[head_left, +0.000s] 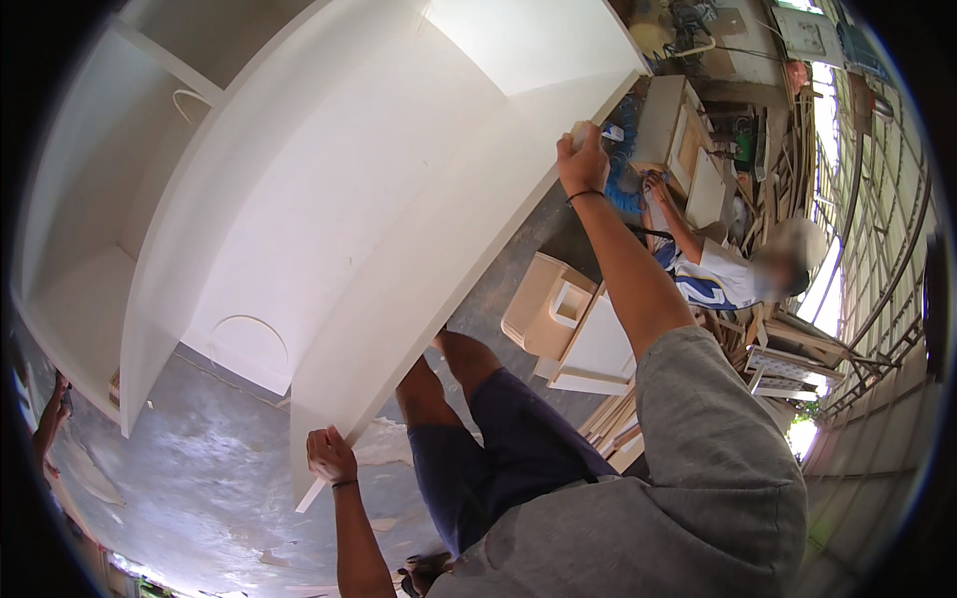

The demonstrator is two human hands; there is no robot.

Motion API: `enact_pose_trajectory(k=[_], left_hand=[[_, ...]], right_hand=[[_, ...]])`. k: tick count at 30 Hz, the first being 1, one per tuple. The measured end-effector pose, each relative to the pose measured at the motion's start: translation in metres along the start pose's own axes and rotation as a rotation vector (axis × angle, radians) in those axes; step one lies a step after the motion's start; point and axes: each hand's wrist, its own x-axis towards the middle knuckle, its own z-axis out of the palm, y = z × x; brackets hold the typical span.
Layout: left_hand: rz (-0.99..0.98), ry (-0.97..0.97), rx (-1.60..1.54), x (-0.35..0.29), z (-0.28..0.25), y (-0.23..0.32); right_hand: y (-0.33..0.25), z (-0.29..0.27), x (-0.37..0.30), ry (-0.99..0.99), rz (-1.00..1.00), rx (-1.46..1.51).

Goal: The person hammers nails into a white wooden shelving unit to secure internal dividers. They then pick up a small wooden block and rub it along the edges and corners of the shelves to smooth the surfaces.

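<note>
A large white cabinet [399, 179], with open compartments and long panels, fills the upper left and middle of the view. Its near panel [454, 284] runs slantwise in front of me. My left hand [331, 456] is closed over the edge at this panel's lower end, fingers curled. Higher up at the far end of the same edge, my right hand [585, 164] is closed too. A small pale thing shows at its fingertips, too small to name for certain. A round outline [249, 344] marks the cabinet's white back board.
At right, a person [713, 269] in a white and blue shirt reaches to a wooden cabinet [663, 130]. Blue coiled hose [623, 184] lies nearby. A beige wooden box [538, 304] and white board [598, 349] stand by my legs. Another person's arm [50, 424] shows at far left.
</note>
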Motion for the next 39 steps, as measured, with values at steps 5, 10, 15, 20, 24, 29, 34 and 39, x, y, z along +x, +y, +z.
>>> enact_pose_trajectory(k=[5,10,15,20,24,29,34,39], left_hand=[[-0.043,0.022,0.053,-0.003,0.011,-0.008],[-0.049,0.032,0.057,0.002,0.006,-0.005],[-0.056,0.04,0.048,0.002,0.005,-0.009],[-0.048,0.027,0.035,0.0,0.006,-0.005],[-0.004,0.05,0.029,0.001,0.009,-0.005],[-0.015,0.04,0.035,0.0,0.007,0.001],[-0.013,0.049,0.007,0.001,0.006,0.001],[-0.026,0.062,0.028,0.001,0.005,0.003]], right_hand=[[0.009,-0.007,0.031,-0.004,-0.051,-0.013],[0.038,-0.007,0.089,-0.105,0.0,-0.11],[0.028,-0.007,0.075,-0.092,0.057,-0.105],[0.032,-0.001,0.073,-0.046,0.048,-0.125],[0.035,0.004,0.068,-0.019,0.006,-0.136],[0.015,0.002,0.027,0.019,-0.005,-0.102],[0.009,0.004,0.006,0.013,-0.021,-0.107],[-0.004,0.0,-0.007,-0.024,0.03,-0.126]])
